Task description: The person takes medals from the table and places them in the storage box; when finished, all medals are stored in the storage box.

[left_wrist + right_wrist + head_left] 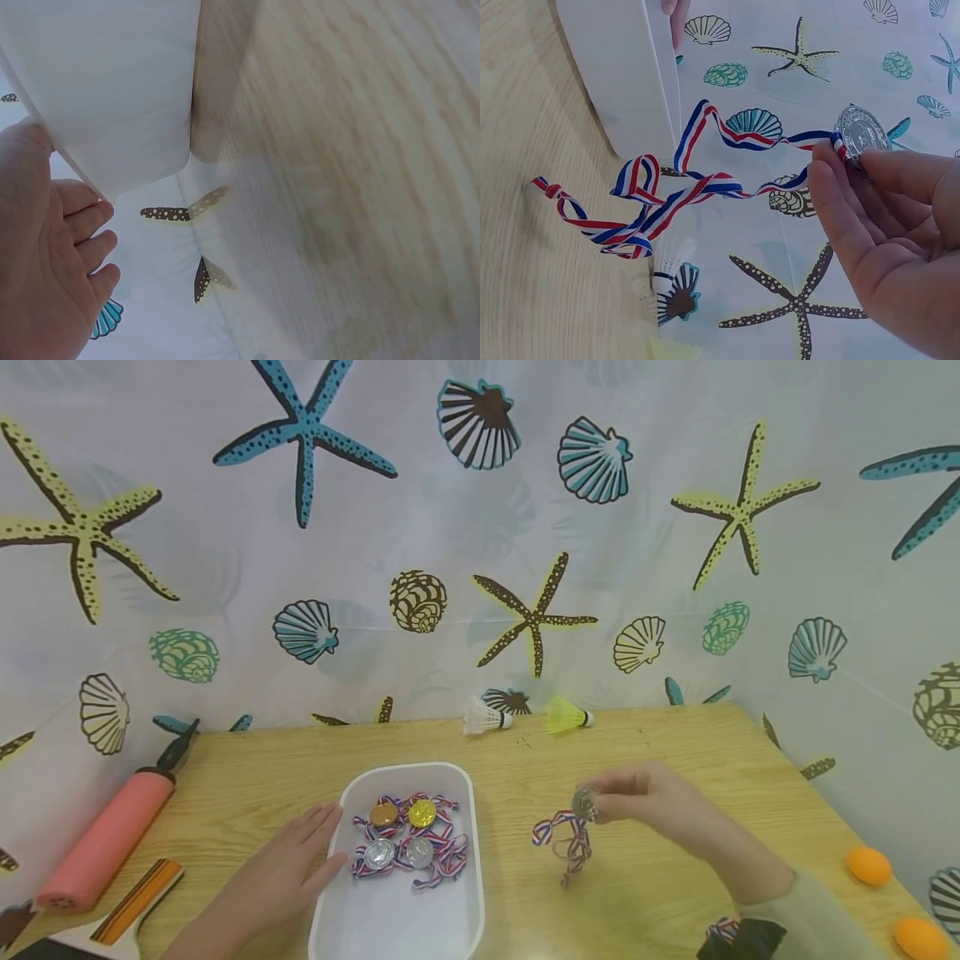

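Observation:
My right hand pinches a silver medal between thumb and fingers, above the table to the right of a white bin. From the medal hangs its red, white and blue ribbon, looped and twisted, with a knot at its end. In the bin lie two silver medals, a gold medal and a bronze medal, on their crumpled ribbons. My left hand rests at the bin's left rim, fingers relaxed; in the left wrist view its fingertips are right at the rim.
A pink pump and a paddle lie at the left. White and yellow shuttlecocks lie along the back edge. Two orange balls are at the right. Another striped ribbon shows by the right sleeve.

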A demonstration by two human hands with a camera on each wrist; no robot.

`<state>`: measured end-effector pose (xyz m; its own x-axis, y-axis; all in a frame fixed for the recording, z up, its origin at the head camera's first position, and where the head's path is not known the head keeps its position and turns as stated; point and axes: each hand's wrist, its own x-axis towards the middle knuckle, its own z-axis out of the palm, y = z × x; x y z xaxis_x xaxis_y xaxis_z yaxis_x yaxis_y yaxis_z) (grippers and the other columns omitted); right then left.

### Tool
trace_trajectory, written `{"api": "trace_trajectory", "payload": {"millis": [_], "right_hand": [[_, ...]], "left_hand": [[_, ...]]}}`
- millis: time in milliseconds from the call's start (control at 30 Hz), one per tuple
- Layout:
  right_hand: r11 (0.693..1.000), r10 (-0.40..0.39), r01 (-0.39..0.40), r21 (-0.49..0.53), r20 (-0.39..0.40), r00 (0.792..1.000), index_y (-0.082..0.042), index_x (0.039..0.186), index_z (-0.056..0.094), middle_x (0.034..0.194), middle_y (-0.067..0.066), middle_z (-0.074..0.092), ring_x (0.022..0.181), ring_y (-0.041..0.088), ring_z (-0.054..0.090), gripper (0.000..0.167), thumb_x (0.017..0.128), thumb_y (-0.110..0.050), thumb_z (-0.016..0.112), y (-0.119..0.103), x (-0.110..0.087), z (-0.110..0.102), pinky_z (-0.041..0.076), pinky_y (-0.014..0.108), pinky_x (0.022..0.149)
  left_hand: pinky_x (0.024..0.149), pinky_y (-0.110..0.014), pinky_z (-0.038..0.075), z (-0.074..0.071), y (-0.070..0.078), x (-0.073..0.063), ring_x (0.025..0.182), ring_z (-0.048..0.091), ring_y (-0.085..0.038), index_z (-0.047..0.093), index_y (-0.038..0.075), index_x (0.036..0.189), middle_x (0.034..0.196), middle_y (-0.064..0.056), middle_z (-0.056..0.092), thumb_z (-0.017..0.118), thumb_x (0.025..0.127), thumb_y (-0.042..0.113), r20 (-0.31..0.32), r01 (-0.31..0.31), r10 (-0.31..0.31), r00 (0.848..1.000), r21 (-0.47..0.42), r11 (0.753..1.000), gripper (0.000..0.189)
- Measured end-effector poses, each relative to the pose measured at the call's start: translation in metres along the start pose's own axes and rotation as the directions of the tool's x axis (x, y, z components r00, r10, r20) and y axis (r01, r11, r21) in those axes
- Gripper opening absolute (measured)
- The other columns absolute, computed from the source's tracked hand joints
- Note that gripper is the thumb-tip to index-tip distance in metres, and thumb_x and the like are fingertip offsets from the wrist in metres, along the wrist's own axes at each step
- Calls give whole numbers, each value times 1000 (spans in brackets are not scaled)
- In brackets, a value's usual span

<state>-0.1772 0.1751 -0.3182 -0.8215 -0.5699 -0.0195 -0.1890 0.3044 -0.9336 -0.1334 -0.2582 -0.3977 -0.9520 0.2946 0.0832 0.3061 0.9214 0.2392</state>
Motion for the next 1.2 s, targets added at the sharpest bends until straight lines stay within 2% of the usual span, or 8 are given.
{"api": "trace_trajectory", "payload": {"millis": [133, 333, 567, 767, 967, 1200], "right_hand": [[1000, -12, 11, -17, -46, 999, 3, 118, 58, 105, 11, 65, 96, 24, 61, 36, 91, -19, 59, -5, 5, -1, 42, 44, 93], [996, -62, 56, -74, -78, 995, 1, 113, 61, 102, 8, 65, 96, 23, 60, 32, 89, -21, 62, -15, 12, 0, 46, 38, 88], [991, -132, 131, -20, -76, 988, 0, 117, 59, 101, 10, 64, 93, 24, 60, 32, 88, -14, 63, -32, 21, 7, 49, 36, 84], [987, -161, 161, 4, -84, 983, 2, 113, 60, 101, 10, 65, 92, 24, 61, 29, 87, -10, 64, -47, 28, 20, 50, 35, 83], [975, -207, 210, 68, -52, 977, 3, 110, 60, 99, 11, 64, 91, 23, 61, 25, 86, -5, 63, -59, 37, 35, 50, 37, 82], [947, -297, 293, 131, 14, 955, 5, 108, 60, 97, 12, 63, 88, 22, 61, 23, 86, 0, 61, -74, 48, 57, 51, 37, 81]], "left_hand": [[102, -56, 24, 0, 0, 0, 128, 29, -43, 37, -7, 136, 140, -25, 35, 46, 94, 43, 3, 2, -2, 1000, -1, 1000, 66], [102, -56, 25, 0, 0, 0, 128, 29, -43, 37, -6, 137, 140, -25, 35, 46, 94, 45, 3, 9, -9, 1000, 4, 1000, 67], [102, -56, 24, 1, -1, -1, 128, 28, -43, 37, -5, 138, 141, -24, 34, 44, 94, 46, 8, 17, -17, 1000, -1, 1000, 68], [102, -56, 24, 1, -1, 0, 129, 28, -42, 36, -4, 138, 142, -24, 33, 43, 94, 47, 19, 23, -23, 1000, 0, 1000, 68], [103, -55, 24, 1, -1, 0, 128, 29, -42, 37, -5, 138, 141, -23, 34, 44, 94, 45, 4, 14, -14, 1000, 8, 1000, 67], [102, -56, 24, 0, -1, 0, 129, 28, -42, 36, -4, 138, 141, -23, 33, 43, 94, 47, 14, 15, -15, 1000, 8, 1000, 67]]}}
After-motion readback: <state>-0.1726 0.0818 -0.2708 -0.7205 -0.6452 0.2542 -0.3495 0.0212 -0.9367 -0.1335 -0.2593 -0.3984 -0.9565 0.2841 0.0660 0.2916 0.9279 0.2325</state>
